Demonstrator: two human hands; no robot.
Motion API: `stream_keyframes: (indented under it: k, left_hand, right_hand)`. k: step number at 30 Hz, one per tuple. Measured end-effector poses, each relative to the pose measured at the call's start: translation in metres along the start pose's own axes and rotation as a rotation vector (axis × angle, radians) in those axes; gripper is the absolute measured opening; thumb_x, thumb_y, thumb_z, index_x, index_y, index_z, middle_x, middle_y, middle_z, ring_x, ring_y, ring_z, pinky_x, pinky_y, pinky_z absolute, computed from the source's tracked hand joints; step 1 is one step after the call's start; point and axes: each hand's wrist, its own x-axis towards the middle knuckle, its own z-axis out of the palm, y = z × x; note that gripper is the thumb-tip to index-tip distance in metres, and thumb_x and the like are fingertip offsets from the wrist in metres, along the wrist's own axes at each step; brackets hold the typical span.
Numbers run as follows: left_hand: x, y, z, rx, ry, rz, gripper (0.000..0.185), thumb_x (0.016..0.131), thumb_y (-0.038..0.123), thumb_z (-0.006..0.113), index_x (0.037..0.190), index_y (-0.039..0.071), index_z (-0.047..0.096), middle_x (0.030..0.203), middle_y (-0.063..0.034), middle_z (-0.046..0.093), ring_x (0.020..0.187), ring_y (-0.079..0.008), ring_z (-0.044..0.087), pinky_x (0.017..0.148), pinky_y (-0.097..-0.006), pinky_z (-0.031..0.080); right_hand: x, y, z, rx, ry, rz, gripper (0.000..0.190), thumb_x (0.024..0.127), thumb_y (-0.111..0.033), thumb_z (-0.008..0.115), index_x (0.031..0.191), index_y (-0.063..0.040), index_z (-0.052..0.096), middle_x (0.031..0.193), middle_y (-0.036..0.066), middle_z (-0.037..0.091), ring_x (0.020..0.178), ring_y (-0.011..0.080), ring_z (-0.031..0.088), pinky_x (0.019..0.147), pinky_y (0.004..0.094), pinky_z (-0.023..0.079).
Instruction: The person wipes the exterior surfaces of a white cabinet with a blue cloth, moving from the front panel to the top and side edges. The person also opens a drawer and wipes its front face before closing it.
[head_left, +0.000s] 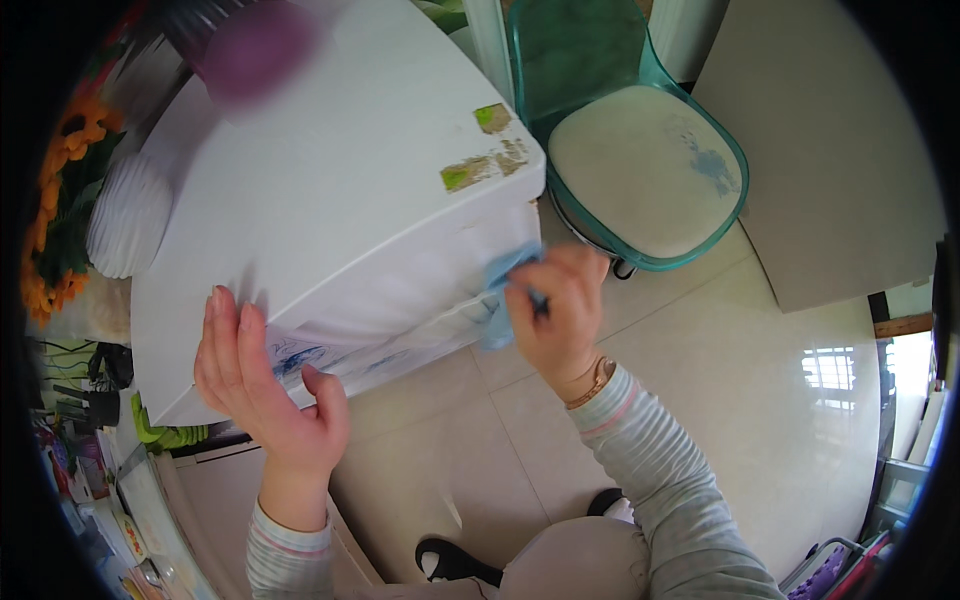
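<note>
My right hand (559, 315) grips a light blue cloth (499, 330) and presses it against the side of a white cabinet (420, 270), close to its right-hand corner. The hand is slightly blurred. Flat against the cabinet's front top edge lies my left hand (274, 382), fingers extended, thumb apart, with nothing in it. Blue printed decoration (300, 360) shows on the cabinet's side beside that thumb. The white top (337, 150) has worn brown and green patches (469, 172) at its near right corner.
A teal chair (739, 195) with a stained cream cushion (645, 165) stands just past the cabinet's corner. On the top sit a blurred purple object (259, 52) and a ribbed white vase (131, 217) by orange artificial flowers (75, 142). A grey panel (817, 150) is at right, above tiled floor (697, 360).
</note>
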Motion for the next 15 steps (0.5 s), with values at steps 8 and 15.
stream_keyframes:
  k: [8, 15]
  left_hand:
    - [-0.004, 0.0, 0.003, 0.018, 0.011, -0.019, 0.074, 0.069, 0.004, 0.055, 0.143, -0.004, 0.045, 0.147, -0.0262, 0.049, 0.135, -0.0412, 0.047, 0.11, -0.048, 0.03]
    - [-0.004, -0.006, 0.007, 0.012, 0.033, -0.01, 0.074, 0.069, 0.006, 0.056, 0.143, -0.001, 0.047, 0.147, -0.025, 0.05, 0.135, -0.0384, 0.048, 0.11, -0.0452, 0.029]
  right_hand:
    - [-0.066, -0.007, 0.005, -0.173, -0.3, 0.206, 0.036, 0.076, 0.002, 0.072, 0.11, -0.011, 0.07, 0.097, 0.003, 0.057, 0.091, 0.0229, 0.056, 0.081, 0.0381, 0.039]
    - [-0.059, -0.026, 0.003, -0.038, -0.408, 0.364, 0.048, 0.081, -0.001, 0.068, 0.128, -0.011, 0.061, 0.091, 0.009, 0.059, 0.076, 0.0315, 0.06, 0.064, 0.0429, 0.051]
